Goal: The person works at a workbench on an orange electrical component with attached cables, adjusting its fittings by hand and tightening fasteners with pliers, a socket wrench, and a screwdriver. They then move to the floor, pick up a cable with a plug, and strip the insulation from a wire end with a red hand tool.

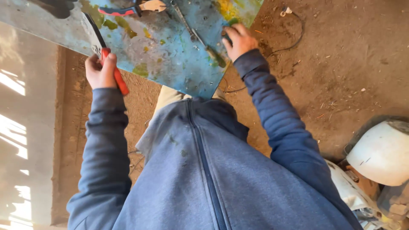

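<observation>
Over dirt floor [341, 64], paint-stained blue table [170, 55]

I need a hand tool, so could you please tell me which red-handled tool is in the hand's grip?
The red-handled tool at the board's left edge, gripped by the left hand. The other, red-and-grey pliers, lies untouched at the board's far edge.

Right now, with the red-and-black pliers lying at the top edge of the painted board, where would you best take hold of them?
By the handles. The pliers lie flat on the painted board, red-and-black handles pointing left, metal jaws right. Come from the left side and close over both handles together; the left hand is already holding a red-handled tool.
</observation>
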